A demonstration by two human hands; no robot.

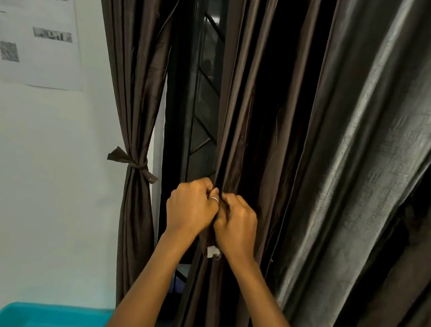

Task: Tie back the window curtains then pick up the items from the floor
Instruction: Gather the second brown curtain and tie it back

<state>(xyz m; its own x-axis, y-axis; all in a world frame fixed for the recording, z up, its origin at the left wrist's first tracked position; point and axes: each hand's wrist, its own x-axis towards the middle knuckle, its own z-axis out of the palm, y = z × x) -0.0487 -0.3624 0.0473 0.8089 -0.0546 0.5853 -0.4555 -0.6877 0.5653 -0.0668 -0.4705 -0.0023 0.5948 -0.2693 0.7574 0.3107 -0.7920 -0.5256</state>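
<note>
The fingers (205, 187) of both hands are curled tight around the gathered curtain (239, 113), whose folds run upright directly beneath the grip. The left hand (192, 209) and right hand (237, 225) are pressed together, equally near. Whether a tie band is pinched cannot be told; the floor items are out of view.

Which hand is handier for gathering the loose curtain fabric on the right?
Probably the right hand: it grips the curtain on the side nearest those loose folds; the left hand would have to cross over.
</note>
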